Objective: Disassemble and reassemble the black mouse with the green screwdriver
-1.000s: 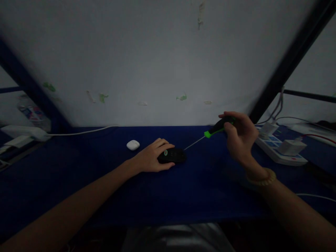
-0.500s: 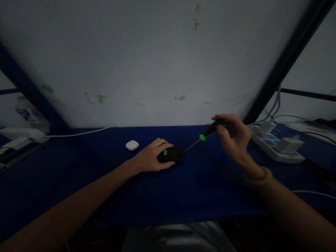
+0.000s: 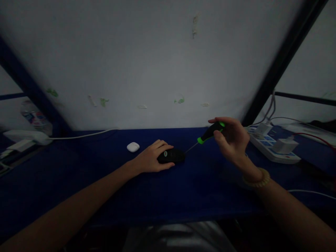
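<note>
On the blue tabletop lies a black computer mouse [image 3: 173, 156] with a small round sticker. My left hand [image 3: 154, 156] grips it from the left, thumb along the near side and fingers along the far side. My right hand [image 3: 232, 138] holds a screwdriver [image 3: 210, 132] by its black and green handle, between thumb and fingers. The thin shaft slants down to the left, and its tip is at the right end of the mouse; whether it touches is too dark to tell. A white earbud case [image 3: 133, 147] sits just left of my left hand.
A white power strip [image 3: 273, 150] with chargers and cables is at the right. Another white plug block [image 3: 28, 138] with a cable lies at the left, near a plastic bottle [image 3: 35, 117]. A wall [image 3: 157, 70] rises behind the blue table [image 3: 168, 196].
My right hand and the screwdriver handle have shifted slightly left. My left hand stays on the mouse. The whole view has moved a little.
</note>
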Demonstrator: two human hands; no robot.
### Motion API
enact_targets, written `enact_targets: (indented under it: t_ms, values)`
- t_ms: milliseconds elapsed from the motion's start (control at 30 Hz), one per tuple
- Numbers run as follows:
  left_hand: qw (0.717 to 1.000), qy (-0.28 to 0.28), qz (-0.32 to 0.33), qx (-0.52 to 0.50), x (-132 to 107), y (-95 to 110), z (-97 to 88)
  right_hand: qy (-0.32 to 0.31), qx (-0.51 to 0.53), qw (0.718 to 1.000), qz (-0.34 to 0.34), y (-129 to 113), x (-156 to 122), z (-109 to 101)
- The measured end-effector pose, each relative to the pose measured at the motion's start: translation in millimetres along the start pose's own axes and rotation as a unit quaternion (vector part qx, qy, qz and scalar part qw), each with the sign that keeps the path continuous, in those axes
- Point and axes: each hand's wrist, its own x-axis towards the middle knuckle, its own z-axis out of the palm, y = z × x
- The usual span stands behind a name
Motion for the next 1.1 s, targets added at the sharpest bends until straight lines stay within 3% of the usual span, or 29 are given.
enact_targets:
  t_ms: [200,467,667,800,967,1100]
  values:
    - [1.0,0.011,0.006,-0.001,-1.1,-2.5,2.0,-0.055,0.029,0.997,-0.046,-9.4,0.3,-1.8]
    - [1.0,0.015,0.002,-0.005,-2.0,-3.6,3.5,-0.064,0.055,0.995,-0.048,-10.6,-3.4,2.9]
    - [1.0,0.008,0.005,-0.002,-3.1,-4.2,2.6,0.012,0.025,0.999,-0.028,-10.3,-6.2,10.0]
    - [1.0,0.007,-0.001,0.002,-3.3,-3.9,1.7,-0.01,0.087,0.996,0.029,-13.2,-7.6,12.6]
    - [1.0,0.008,-0.001,-0.002,-3.8,-5.5,2.3,0.052,0.019,0.998,-0.002,-12.5,-7.6,12.0]
    - [1.0,0.008,-0.002,-0.002,-3.7,-5.2,2.2,0.024,0.034,0.999,0.015,-12.2,-7.0,11.6]
